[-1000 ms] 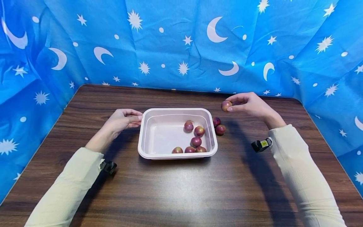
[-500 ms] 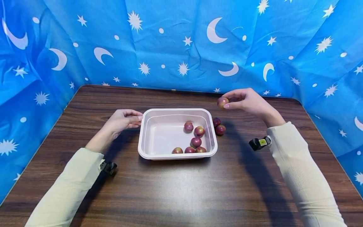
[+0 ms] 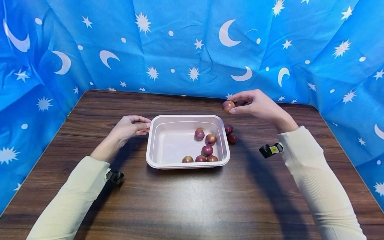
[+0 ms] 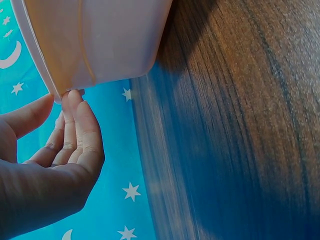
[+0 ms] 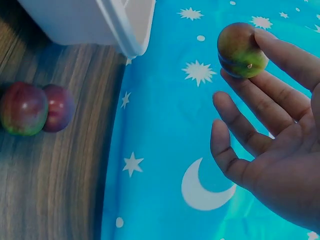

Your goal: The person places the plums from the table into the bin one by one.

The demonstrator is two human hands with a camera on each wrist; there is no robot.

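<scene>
A pale rectangular plastic tub point(image 3: 168, 164) stands mid-table with several red-purple plums point(image 3: 207, 150) inside, mostly toward its right and front. My left hand point(image 3: 127, 130) pinches the tub's left rim, thumb on top and fingers beneath, as the left wrist view point(image 4: 65, 135) also shows. Between the thumb and fingertips of my right hand point(image 3: 259, 105) is a plum point(image 3: 228, 107), held in the air beyond the tub's back right corner. In the right wrist view this plum point(image 5: 242, 50) shows a green patch and a stem end.
Two more plums point(image 3: 232, 137) lie on the dark wooden table point(image 3: 186, 203), close against the tub's right side. A blue cloth point(image 3: 180, 50) with white moons and stars hangs behind and beside the table.
My right hand has moved left and slightly farther back, carrying the plum toward the tub's back right corner. The left hand and the tub have stayed put.
</scene>
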